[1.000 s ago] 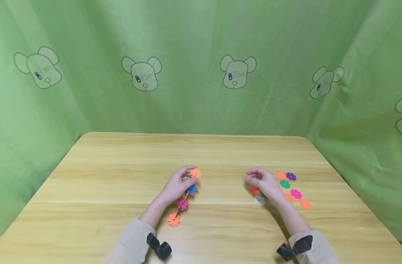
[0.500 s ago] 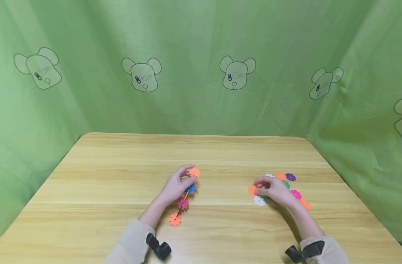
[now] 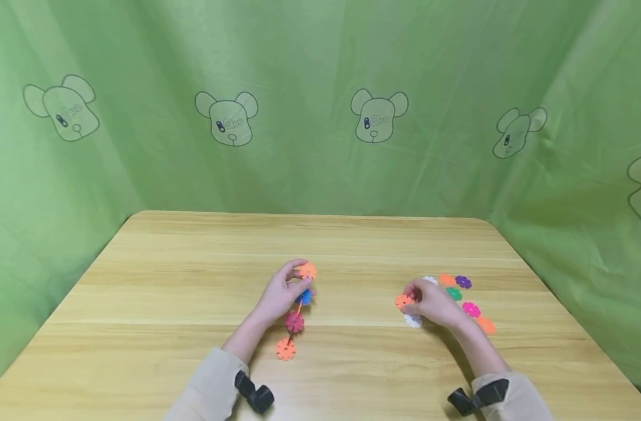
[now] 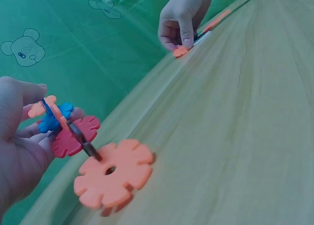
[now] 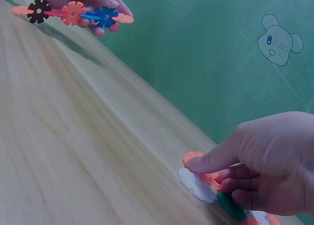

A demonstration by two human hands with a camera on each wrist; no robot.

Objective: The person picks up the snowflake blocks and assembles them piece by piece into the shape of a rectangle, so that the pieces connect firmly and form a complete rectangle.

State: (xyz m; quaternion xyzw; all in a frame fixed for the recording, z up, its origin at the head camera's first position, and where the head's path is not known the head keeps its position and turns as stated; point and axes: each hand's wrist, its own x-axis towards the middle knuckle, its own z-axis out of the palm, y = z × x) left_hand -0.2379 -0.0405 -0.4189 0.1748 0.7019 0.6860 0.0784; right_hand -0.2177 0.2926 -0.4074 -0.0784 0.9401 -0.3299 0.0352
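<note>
A chain of interlocked notched plastic discs [image 3: 294, 322] hangs from my left hand [image 3: 281, 299], which grips it near its upper end. An orange disc [image 4: 116, 173] forms the chain's lower end, with pink, blue and dark ones further along; a dark disc [image 5: 39, 11] shows edge-joined in the right wrist view. My right hand [image 3: 438, 304] pinches a loose orange disc [image 3: 402, 301] at the left side of the pile. In the right wrist view the thumb lies on top of that disc, and the other fingers curl below. A white disc [image 5: 196, 185] lies right beside it.
More loose discs lie beyond and right of my right hand: a purple one [image 3: 463, 282], a green one [image 3: 454, 294], a pink one [image 3: 471, 309] and orange ones [image 3: 486, 325]. Green curtains [image 3: 309, 164] stand behind the wooden table [image 3: 194, 245].
My right hand has shifted right and down over the pile, and its thumb and fingers have come together on an orange disc. The chain's lower end has swung slightly right.
</note>
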